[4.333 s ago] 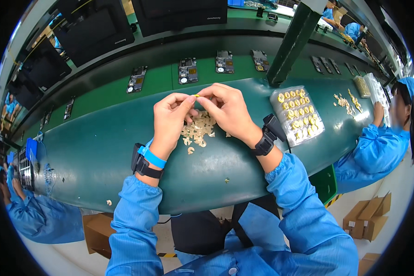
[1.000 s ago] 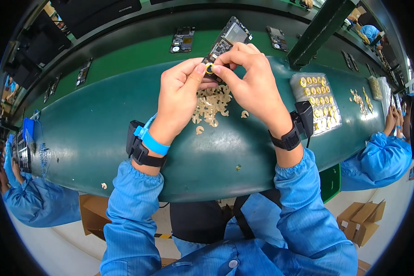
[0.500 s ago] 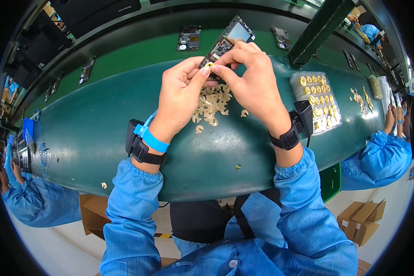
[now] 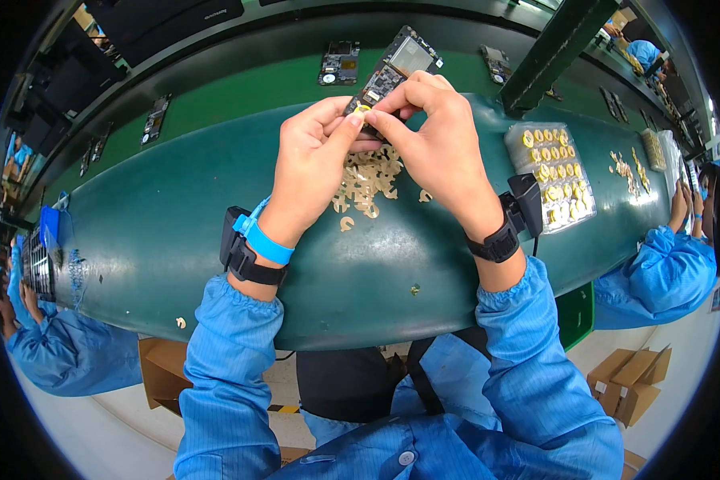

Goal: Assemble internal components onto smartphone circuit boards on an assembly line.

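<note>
Both my hands meet above the middle of the green work mat (image 4: 176, 232). My left hand (image 4: 316, 148) is closed on the lower end of a black circuit board (image 4: 388, 76), which tilts up to the right and carries a silver metal plate. A small round yellow-and-white part (image 4: 362, 109) sits at the board's lower left edge, under my left thumb. Thumb and index finger of my right hand (image 4: 432, 128) pinch at that round part; just what lies between the fingertips is hidden. Beneath the hands spreads a pile of small cream C-shaped pieces (image 4: 370, 180).
A clear tray of yellow round parts (image 4: 552, 176) lies to the right, with more cream pieces (image 4: 630, 172) beyond. Several circuit boards (image 4: 338, 64) rest on the green belt (image 4: 248, 100) behind. A dark green post (image 4: 556, 60) rises at the back right. Co-workers' blue sleeves (image 4: 656, 276) flank the mat.
The held board has turned slightly, and its metal plate looks less bright. More of the round yellow part shows beside my thumb. Boards on the belt have shifted a little to the right.
</note>
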### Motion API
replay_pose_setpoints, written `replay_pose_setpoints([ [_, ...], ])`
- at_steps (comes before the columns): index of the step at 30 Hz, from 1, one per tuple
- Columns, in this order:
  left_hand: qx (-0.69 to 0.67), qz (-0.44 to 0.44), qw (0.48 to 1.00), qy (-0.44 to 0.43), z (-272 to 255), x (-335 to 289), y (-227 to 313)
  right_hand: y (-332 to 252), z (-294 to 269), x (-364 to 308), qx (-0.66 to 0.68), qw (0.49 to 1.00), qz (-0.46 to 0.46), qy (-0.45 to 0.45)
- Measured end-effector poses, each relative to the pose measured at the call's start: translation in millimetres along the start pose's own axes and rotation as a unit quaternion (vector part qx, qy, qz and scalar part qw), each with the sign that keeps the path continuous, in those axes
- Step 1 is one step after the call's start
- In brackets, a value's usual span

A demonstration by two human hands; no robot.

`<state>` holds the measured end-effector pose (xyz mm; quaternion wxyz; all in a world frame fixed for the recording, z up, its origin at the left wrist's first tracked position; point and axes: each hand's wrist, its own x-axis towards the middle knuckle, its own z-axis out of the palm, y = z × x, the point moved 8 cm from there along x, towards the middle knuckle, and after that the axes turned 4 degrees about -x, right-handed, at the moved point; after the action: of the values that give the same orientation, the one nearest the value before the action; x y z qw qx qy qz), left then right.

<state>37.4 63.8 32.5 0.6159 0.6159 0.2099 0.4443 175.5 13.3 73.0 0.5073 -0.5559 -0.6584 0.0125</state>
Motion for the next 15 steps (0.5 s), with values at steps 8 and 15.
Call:
replay_pose_setpoints([
  [8, -0.029, -0.012, 0.999, 0.01, -1.8, 0.5, -2.0, 0.7, 1.8, -1.1, 0.006, 1.0, 0.0, 0.002],
  [15, -0.064, -0.044, 0.996, 0.036, -7.4, 2.1, -7.8, -8.3, 0.9, -1.2, 0.031, 0.995, -0.091, 0.008],
])
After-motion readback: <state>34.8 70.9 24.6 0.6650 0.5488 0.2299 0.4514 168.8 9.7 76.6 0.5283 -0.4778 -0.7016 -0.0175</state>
